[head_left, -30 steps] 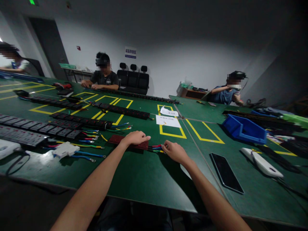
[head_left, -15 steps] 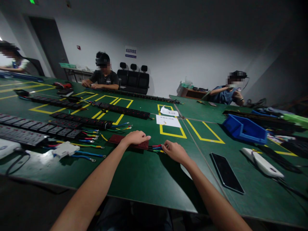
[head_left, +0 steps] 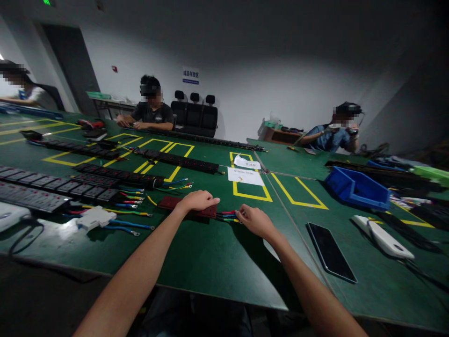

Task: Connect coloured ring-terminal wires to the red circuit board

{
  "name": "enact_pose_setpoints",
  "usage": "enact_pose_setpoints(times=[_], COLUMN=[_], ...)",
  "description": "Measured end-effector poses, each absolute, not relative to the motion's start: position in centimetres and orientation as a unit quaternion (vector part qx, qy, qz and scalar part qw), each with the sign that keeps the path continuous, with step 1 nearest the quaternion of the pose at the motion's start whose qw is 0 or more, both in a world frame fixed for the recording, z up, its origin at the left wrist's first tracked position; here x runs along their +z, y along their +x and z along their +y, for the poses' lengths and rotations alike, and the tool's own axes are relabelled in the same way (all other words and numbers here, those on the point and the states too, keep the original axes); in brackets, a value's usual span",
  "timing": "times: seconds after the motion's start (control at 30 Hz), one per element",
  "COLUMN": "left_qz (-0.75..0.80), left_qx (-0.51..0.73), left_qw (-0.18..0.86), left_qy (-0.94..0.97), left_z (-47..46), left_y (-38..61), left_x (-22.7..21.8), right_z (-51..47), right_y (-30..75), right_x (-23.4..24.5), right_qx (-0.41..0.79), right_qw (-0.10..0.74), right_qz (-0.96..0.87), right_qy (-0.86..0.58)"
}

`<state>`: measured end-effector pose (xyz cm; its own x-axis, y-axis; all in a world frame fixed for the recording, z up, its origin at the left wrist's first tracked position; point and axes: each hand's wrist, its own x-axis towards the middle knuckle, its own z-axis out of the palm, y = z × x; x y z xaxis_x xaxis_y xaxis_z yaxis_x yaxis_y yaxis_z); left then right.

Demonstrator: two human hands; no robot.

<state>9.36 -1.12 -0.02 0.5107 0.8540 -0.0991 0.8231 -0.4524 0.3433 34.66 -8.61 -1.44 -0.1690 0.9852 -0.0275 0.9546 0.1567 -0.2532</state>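
red strip [head_left: 170, 202]: it lay flat on the green table [head_left: 199, 262], its right part under my left hand [head_left: 198, 201]; the bare end showed at nine o'clock from that hand, a short piece at about four.
left hand: it rested palm down over the strip, thumb pointing to three o'clock; most of its fingers were hidden, so i could not tell whether they gripped.
coloured wires [head_left: 226, 216]: they left the strip's three o'clock end and ran to my right hand [head_left: 255, 221], bridging the gap between my hands.
right hand: it sat between three and four o'clock from the left one, thumb and fingers drawn narrow around the wire ends, the strip itself near at nine.
white connector [head_left: 96, 219]: it lay between eight and nine o'clock from the strip, blue wires reaching toward me.
paper labels [head_left: 245, 176]: they lay at twelve o'clock from my right hand.
phone [head_left: 331, 252]: it lay between three and four from my right hand.
blue bin [head_left: 358, 189]: it stood farther off, between two and three.
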Motion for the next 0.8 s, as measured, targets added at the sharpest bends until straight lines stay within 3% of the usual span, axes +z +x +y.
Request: enact_pose_setpoints(times=[0.8], left_qz=[0.487], left_qx=[0.048], left_qw=[0.177], left_qy=[0.854], left_z=[-1.09], left_y=[9.29], left_x=[-0.12], right_z=[-8.68], right_y=[34.63], right_x=[-1.41], right_qx=[0.1], right_qw=[0.081], right_qz=[-0.765], right_qy=[-0.631])
